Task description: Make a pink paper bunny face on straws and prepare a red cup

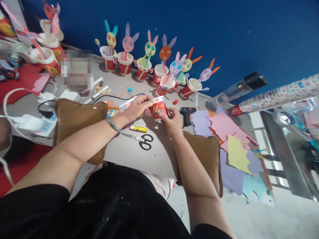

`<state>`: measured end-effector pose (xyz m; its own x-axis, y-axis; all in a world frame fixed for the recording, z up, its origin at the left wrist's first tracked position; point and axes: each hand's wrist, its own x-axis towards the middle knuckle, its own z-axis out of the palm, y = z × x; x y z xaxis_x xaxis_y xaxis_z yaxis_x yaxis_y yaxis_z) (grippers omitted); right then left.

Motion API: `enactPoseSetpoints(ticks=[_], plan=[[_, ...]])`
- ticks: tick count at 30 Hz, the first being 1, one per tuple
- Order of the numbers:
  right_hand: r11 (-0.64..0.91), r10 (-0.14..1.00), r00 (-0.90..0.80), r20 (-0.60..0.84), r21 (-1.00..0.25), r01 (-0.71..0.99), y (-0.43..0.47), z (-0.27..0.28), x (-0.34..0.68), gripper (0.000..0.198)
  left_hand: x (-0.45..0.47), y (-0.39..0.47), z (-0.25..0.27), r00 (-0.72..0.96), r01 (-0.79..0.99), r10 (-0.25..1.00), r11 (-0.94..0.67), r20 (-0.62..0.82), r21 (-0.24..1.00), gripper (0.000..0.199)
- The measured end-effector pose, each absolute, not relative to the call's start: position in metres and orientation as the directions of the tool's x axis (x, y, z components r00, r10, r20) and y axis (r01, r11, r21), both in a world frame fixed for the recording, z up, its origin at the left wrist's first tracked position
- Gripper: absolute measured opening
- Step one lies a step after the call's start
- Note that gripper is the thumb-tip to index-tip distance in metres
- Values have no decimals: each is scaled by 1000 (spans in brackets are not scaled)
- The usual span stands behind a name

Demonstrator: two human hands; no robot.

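Between both hands I hold a red paper cup (157, 109) with a white rim, above the grey table. My left hand (137, 108) grips its left side near the rim, and a bracelet circles that wrist. Around the lower right side of the cup close the fingers of my right hand (172, 122); something dark shows beside them, too small to tell. Below the cup lie a yellow glue stick (139, 128) and black-handled scissors (145, 141). A black glue gun (187, 116) rests just right of my right hand.
Several cups with paper rabbits (144, 71) line the blue wall (199, 23). A long stack of nested cups (274, 96) lies at right, above coloured paper sheets (236, 152). Brown cushions (77, 122) flank my arms. A power strip (48, 124) with cables sits left.
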<state>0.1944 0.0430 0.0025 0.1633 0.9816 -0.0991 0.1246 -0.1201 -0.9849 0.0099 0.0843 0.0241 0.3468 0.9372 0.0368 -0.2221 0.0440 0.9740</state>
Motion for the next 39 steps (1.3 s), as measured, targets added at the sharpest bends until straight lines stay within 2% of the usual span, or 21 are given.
enactPoseSetpoints(ticks=[3,8,13,17,27,33,39], plan=[[-125,985,132,-115,-989,73,43,2,194,72,9,86,22,356,-235,933,34,53,971,8],[-55,989,139,-45,-996,74,42,-1,195,64,5,91,17,399,-236,914,21,77,971,30],[-46,987,159,-37,-998,53,44,-5,196,62,3,94,14,418,-203,904,-4,90,979,39],[-51,991,128,-46,-998,36,44,-5,197,63,1,95,16,487,-199,868,1,98,980,37],[-54,995,83,-52,-998,19,42,1,194,61,-8,93,24,618,-72,783,-37,73,997,15],[-59,996,73,-55,-997,51,43,-5,198,61,-8,96,20,613,-56,780,-116,126,992,21],[-66,995,71,-64,-998,24,43,-7,196,63,-8,96,18,610,-116,771,-141,183,983,33]])
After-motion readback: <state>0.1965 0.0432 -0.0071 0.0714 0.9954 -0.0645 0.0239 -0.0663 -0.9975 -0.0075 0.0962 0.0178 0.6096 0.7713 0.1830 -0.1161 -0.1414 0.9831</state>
